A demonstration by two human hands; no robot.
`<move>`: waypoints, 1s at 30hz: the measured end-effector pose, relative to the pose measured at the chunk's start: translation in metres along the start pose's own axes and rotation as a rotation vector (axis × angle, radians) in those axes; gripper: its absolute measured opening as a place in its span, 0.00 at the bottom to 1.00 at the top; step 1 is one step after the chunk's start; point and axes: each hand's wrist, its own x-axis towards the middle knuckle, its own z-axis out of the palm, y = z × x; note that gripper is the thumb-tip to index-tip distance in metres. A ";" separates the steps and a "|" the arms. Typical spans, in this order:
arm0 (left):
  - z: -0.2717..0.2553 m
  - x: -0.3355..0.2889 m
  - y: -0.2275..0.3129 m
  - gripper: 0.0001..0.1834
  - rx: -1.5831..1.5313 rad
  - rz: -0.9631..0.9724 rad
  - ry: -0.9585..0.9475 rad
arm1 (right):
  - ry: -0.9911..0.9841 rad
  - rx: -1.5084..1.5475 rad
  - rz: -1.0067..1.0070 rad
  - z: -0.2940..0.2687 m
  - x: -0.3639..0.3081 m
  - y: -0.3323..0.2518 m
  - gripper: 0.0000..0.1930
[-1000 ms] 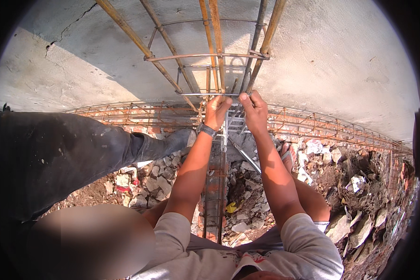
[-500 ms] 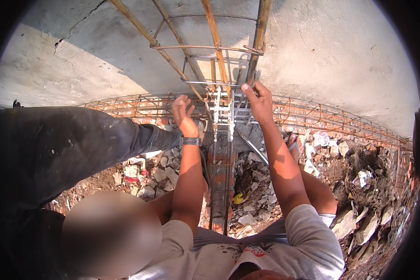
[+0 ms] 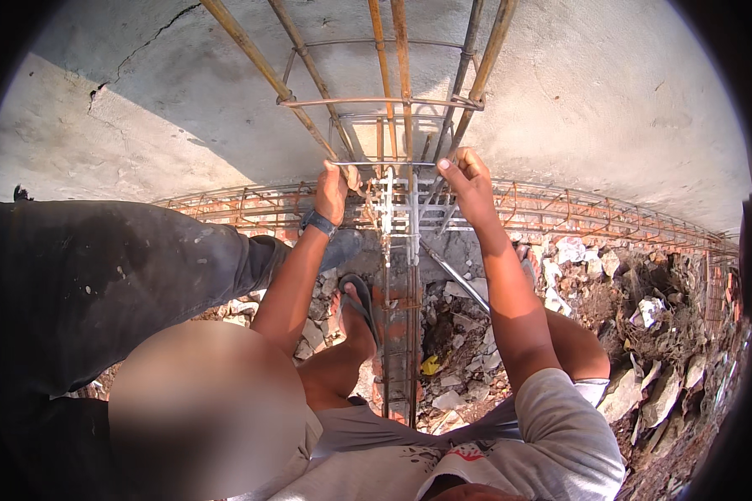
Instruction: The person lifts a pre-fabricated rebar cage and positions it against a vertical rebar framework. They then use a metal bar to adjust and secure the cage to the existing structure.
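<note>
An upright rebar cage (image 3: 398,75) of rusty bars stands against the wall, with steel rings around it. Its lowest visible ring, a thin steel stirrup (image 3: 384,164), runs between my hands. At the left end my left hand (image 3: 332,196), with a dark watch on its wrist, is closed on the stirrup by the corner bar. My right hand (image 3: 474,192) pinches the right end, thumb on the near side; its other fingertips are partly hidden. Just below, white-coated bars (image 3: 414,213) cross at the cage's foot.
Horizontal rebar cages (image 3: 593,213) run along the wall's base both ways. Another person's dark-trousered leg (image 3: 125,275) fills the left side. Broken rubble (image 3: 660,401) covers the ground. A metal rod (image 3: 459,280) slants beside my right forearm. The wall (image 3: 593,92) rises behind.
My left hand, raised with its fingers apart before, has moved onto the stirrup's left end and closed there. My right hand stays at the right end. A sandalled foot shows more fully.
</note>
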 end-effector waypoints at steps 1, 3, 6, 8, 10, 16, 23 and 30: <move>-0.001 -0.003 -0.002 0.38 -0.006 -0.003 -0.012 | 0.007 0.025 -0.001 0.000 0.002 0.003 0.11; 0.003 0.000 -0.008 0.37 -0.039 0.001 0.006 | 0.024 0.081 -0.012 -0.005 0.012 0.011 0.09; 0.002 0.000 -0.007 0.37 -0.059 0.012 -0.025 | 0.042 0.013 -0.045 -0.004 0.014 0.016 0.08; 0.005 -0.001 -0.007 0.37 -0.065 -0.007 -0.007 | 0.056 -0.004 -0.063 -0.002 0.011 0.015 0.08; 0.002 0.000 -0.005 0.36 -0.079 -0.007 0.008 | 0.065 0.002 -0.059 0.004 0.010 0.008 0.08; 0.002 -0.003 -0.006 0.42 -0.072 -0.082 0.102 | 0.170 -0.164 -0.066 0.007 0.009 -0.001 0.12; 0.034 0.011 -0.001 0.27 -0.310 0.010 0.272 | 0.200 -0.201 -0.037 -0.014 0.010 0.030 0.14; 0.062 0.035 0.025 0.29 -0.201 -0.130 0.454 | 0.206 -0.273 -0.160 -0.009 -0.007 0.023 0.13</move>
